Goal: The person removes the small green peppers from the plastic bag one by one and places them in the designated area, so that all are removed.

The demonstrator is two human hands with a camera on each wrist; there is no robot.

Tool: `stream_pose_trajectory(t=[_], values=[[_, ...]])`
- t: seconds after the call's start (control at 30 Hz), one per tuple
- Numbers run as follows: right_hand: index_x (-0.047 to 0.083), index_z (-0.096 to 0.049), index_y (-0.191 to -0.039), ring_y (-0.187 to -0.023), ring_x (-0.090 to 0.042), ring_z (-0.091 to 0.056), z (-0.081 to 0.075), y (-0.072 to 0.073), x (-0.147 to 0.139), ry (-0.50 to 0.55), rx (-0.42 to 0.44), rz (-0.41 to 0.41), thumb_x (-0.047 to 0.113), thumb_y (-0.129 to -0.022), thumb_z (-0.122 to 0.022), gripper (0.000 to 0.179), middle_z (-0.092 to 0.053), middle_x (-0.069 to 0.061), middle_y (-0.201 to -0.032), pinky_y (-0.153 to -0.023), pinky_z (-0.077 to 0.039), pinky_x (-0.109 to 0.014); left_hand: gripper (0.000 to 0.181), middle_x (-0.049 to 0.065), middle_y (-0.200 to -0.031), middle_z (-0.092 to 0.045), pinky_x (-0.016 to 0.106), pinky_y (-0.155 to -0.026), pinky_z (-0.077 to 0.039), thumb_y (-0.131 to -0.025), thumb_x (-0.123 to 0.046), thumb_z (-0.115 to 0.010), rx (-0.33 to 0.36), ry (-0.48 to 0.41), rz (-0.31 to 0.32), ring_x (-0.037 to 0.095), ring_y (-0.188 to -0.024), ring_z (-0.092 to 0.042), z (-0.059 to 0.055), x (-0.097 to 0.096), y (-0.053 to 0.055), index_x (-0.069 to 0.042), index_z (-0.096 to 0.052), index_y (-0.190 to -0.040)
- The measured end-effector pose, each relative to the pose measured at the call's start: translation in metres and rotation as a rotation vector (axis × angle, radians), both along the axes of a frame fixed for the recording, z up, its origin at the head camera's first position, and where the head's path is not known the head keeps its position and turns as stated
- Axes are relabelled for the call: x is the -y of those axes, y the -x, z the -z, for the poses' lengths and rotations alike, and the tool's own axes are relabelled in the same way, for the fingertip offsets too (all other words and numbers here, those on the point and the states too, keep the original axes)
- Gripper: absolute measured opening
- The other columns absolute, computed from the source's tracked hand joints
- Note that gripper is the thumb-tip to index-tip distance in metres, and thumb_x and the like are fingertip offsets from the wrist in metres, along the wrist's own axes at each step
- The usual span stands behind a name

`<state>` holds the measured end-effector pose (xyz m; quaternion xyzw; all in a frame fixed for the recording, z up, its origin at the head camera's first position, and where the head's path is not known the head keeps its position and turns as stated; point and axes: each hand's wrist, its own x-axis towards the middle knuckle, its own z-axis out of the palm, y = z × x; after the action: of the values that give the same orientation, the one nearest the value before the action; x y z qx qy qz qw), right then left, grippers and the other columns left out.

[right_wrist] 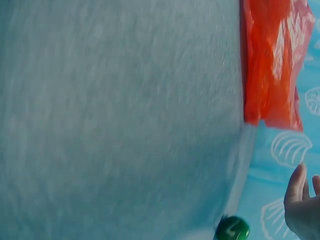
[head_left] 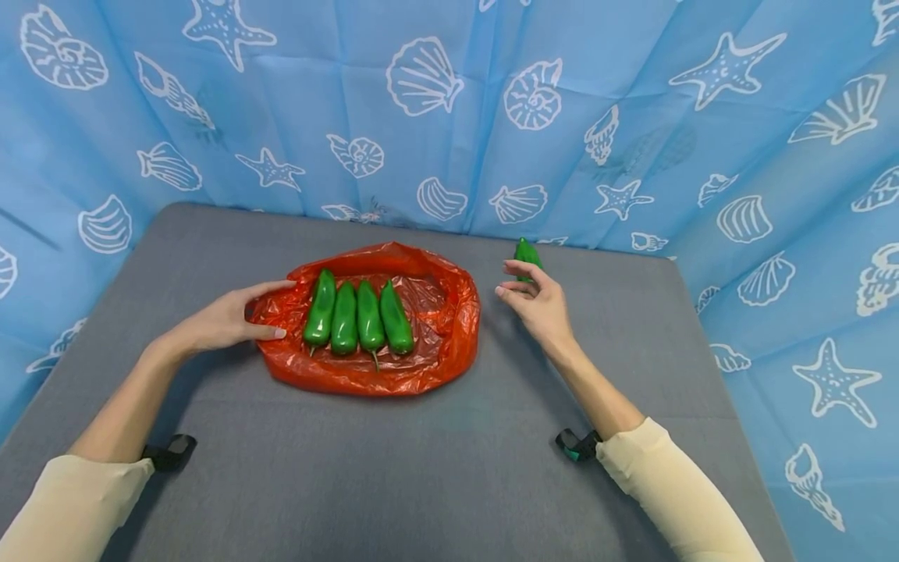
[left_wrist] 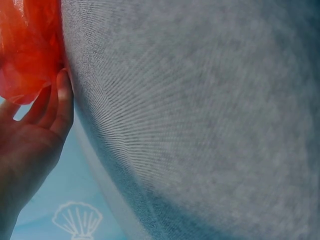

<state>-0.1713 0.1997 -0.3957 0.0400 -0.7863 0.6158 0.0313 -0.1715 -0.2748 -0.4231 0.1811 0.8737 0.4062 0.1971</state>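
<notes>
Several glossy green chili peppers (head_left: 368,316) lie side by side in a red plastic bag (head_left: 460,332), whose mouth is spread wide. My left hand (head_left: 221,318) rests at the bag's left end, thumb and fingers apart and touching the plastic; the left wrist view shows its extended fingers against the bag (left_wrist: 30,45). My right hand (head_left: 541,304) hovers right of the bag with its fingers loosely bent and nothing between them. Just beyond it is another green pepper (head_left: 527,251), partly hidden by the fingers. In the right wrist view that pepper (right_wrist: 233,229) appears apart from the hand (right_wrist: 304,210).
The grey cloth-covered table (head_left: 393,468) extends around the bag. Behind it and at both sides hangs a blue curtain (head_left: 477,101) printed with white shells and starfish. Black straps (head_left: 172,453) sit on both forearms, by the cream sleeves.
</notes>
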Motion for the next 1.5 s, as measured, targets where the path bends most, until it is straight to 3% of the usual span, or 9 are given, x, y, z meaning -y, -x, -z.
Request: stream_pose_trajectory(t=[0.13,0.33,0.5,0.87,1.0,1.1,1.23,1.33,1.5], values=[[0.001,-0.057,-0.134,-0.103,-0.02,-0.066,0.011,-0.001,0.006,0.051,0.014,-0.05,0.001,-0.09,-0.071,0.046,-0.06,-0.015,-0.131,-0.086,-0.054,-0.024,0.077,0.029,-0.155,-0.03,0.069,-0.105,-0.031,-0.092,-0.026,-0.072,-0.001,-0.004,0.005,0.049,-0.137,-0.032,0.0,-0.001,-0.001,-0.011,-0.032,-0.155],[0.004,-0.058,-0.134,-0.106,-0.025,-0.065,0.01,-0.007,0.02,0.105,0.043,-0.125,0.0,-0.09,-0.07,0.046,-0.058,-0.014,-0.133,-0.086,-0.056,-0.028,0.077,0.028,-0.155,-0.03,0.069,-0.104,-0.032,-0.091,-0.024,-0.073,0.001,0.004,-0.006,0.049,-0.136,-0.033,-0.002,-0.001,0.0,-0.012,-0.032,-0.156],[0.003,-0.055,-0.137,-0.107,-0.024,-0.065,0.011,-0.009,0.029,0.092,0.063,-0.174,0.002,-0.092,-0.069,0.047,-0.057,-0.014,-0.136,-0.084,-0.056,-0.026,0.078,0.028,-0.155,-0.03,0.068,-0.104,-0.032,-0.091,-0.025,-0.073,0.006,0.01,-0.017,0.049,-0.136,-0.034,-0.002,0.0,0.0,-0.013,-0.031,-0.156],[-0.003,-0.053,-0.137,-0.112,-0.04,-0.063,0.017,-0.013,0.052,0.135,0.101,-0.284,-0.004,-0.09,-0.069,0.049,-0.053,-0.027,-0.135,-0.083,-0.057,-0.028,0.079,0.027,-0.155,-0.031,0.068,-0.103,-0.033,-0.091,-0.028,-0.073,0.014,0.019,-0.051,0.047,-0.136,-0.034,-0.002,0.0,-0.002,-0.015,-0.031,-0.156],[-0.003,-0.053,-0.137,-0.113,-0.043,-0.062,0.018,-0.015,0.057,0.13,0.112,-0.316,-0.005,-0.091,-0.068,0.048,-0.053,-0.026,-0.137,-0.085,-0.056,-0.028,0.078,0.024,-0.149,-0.037,0.048,-0.086,-0.05,-0.091,-0.026,-0.073,0.033,0.019,-0.072,0.035,-0.105,-0.058,-0.004,-0.001,-0.001,-0.017,-0.031,-0.157],[-0.001,-0.054,-0.137,-0.112,-0.042,-0.062,0.018,-0.017,0.063,0.107,0.104,-0.333,-0.004,-0.09,-0.068,0.049,-0.053,-0.025,-0.138,-0.085,-0.057,-0.029,0.078,0.022,-0.144,-0.039,0.038,-0.07,-0.05,-0.092,-0.025,-0.073,0.047,0.026,-0.083,0.027,-0.08,-0.059,-0.003,0.0,-0.001,-0.018,-0.03,-0.157],[0.002,-0.055,-0.137,-0.108,-0.035,-0.066,0.019,-0.022,0.07,0.064,0.086,-0.344,-0.004,-0.089,-0.069,0.05,-0.055,-0.023,-0.136,-0.083,-0.057,-0.03,0.079,0.023,-0.152,-0.034,0.047,-0.086,-0.047,-0.092,-0.027,-0.073,0.048,0.02,-0.077,0.034,-0.11,-0.053,-0.003,0.0,-0.001,-0.018,-0.03,-0.157],[0.003,-0.056,-0.137,-0.107,-0.032,-0.067,0.02,-0.024,0.075,0.02,0.074,-0.347,-0.003,-0.089,-0.069,0.05,-0.057,-0.02,-0.134,-0.083,-0.057,-0.03,0.079,0.024,-0.155,-0.03,0.049,-0.09,-0.046,-0.092,-0.026,-0.073,0.052,0.003,-0.073,0.039,-0.126,-0.041,-0.004,0.001,0.0,-0.017,-0.029,-0.157],[0.001,-0.055,-0.137,-0.11,-0.034,-0.065,0.023,-0.025,0.083,-0.017,0.079,-0.35,-0.002,-0.089,-0.07,0.05,-0.057,-0.017,-0.136,-0.085,-0.057,-0.032,0.08,0.023,-0.152,-0.034,0.035,-0.075,-0.052,-0.091,-0.026,-0.074,0.07,-0.022,-0.08,0.039,-0.121,-0.047,-0.007,0.001,-0.001,-0.018,-0.03,-0.157]])
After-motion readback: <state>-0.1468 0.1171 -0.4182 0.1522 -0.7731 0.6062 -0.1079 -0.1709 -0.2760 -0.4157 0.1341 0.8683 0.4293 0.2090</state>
